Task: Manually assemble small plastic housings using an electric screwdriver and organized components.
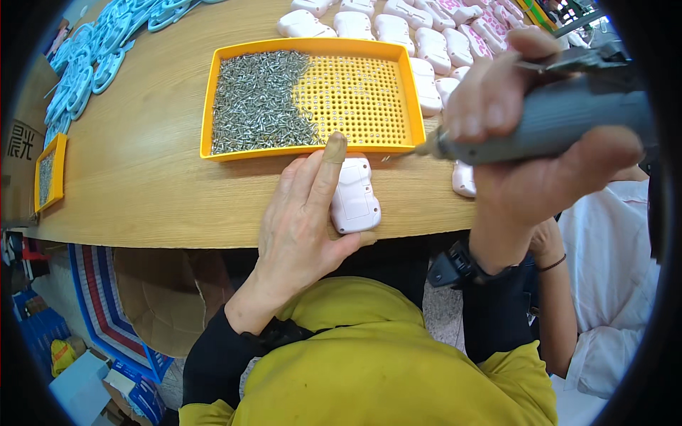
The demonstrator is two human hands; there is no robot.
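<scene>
A pale pink plastic casing point(356, 199) with screw holes lies on the table near its front edge. My left hand point(298, 220) steadies it, index finger at its top end and thumb at its bottom end; a finger cover sits on the index fingertip. My right hand point(508, 188) is wrapped round a grey electric screwdriver point(543, 121), held above the table. Its bit points left, by the front right corner of a yellow tray point(312, 153). Small metal screws point(259, 106) heap over the tray's left half; many others sit in the perforated right half.
Several more pale casings point(433, 50) spread across the back right, some patterned pink. Light blue plastic parts point(85, 64) pile at the far left. A smaller yellow tray point(51, 174) with screws stands at the left edge. A co-worker's arm point(558, 305) is close on my right.
</scene>
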